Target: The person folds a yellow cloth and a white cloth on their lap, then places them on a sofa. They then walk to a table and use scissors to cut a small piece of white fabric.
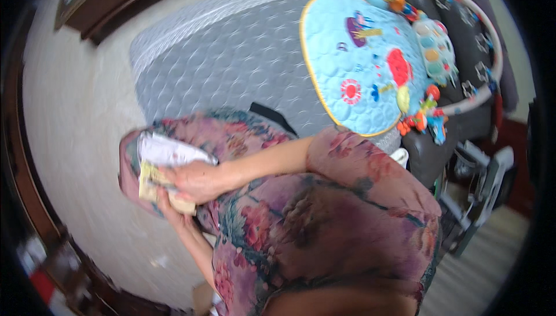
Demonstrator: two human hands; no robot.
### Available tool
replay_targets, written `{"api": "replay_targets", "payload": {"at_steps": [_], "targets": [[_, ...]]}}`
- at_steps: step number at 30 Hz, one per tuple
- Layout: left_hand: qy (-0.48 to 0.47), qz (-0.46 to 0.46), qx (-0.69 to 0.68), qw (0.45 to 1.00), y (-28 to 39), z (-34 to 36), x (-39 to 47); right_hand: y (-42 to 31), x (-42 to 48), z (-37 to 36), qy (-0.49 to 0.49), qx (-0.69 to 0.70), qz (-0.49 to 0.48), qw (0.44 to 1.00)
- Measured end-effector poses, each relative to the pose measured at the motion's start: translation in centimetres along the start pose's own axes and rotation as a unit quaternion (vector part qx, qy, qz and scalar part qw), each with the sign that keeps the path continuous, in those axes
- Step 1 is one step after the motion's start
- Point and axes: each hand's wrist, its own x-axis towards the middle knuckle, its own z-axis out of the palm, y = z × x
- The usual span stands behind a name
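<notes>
A pale yellow item (149,176), flat or folded, paper or cloth, lies over the person's lap at the left. My left hand (170,206) comes from below and grips its lower part, thumb on top. From the right, my right hand (197,181) closes its fingers on the same item, beside a small greyish part too blurred to name. Against its upper edge rests a white folded item (163,150) with faint marks, close to my right hand. Some fingertips are hidden.
A grey quilted mattress (217,68) lies beyond the floral-clad legs. On it sits a light blue baby play mat (321,55) with a toy arch (497,51). Behind are a dark sofa (428,153) and a grey metal frame (491,190). Brown wooden furniture (126,3) stands at upper left.
</notes>
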Motion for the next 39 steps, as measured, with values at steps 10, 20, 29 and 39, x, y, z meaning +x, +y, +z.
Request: {"api": "replay_targets", "payload": {"at_steps": [10, 20, 29, 39], "targets": [[0.068, 0.111, 0.095, 0.987, 7.4, -2.0, -1.8, 12.7, -2.2, -11.6, 0.258, -0.103, 0.147, 0.949], [0.2, 0.096, 0.299, 0.928, 10.9, -5.4, -3.0, 18.8, 14.3, -14.1, 0.344, -0.261, 0.193, 0.881], [0.237, 0.016, 0.428, 0.872, 11.3, -4.4, -1.1, 17.5, 20.6, -13.2, 0.25, -0.297, 0.143, 0.91], [0.126, -0.045, 0.485, 0.864, 16.0, -1.2, 14.8, 19.0, 21.3, -13.2, 0.207, -0.341, 0.134, 0.907]]}}
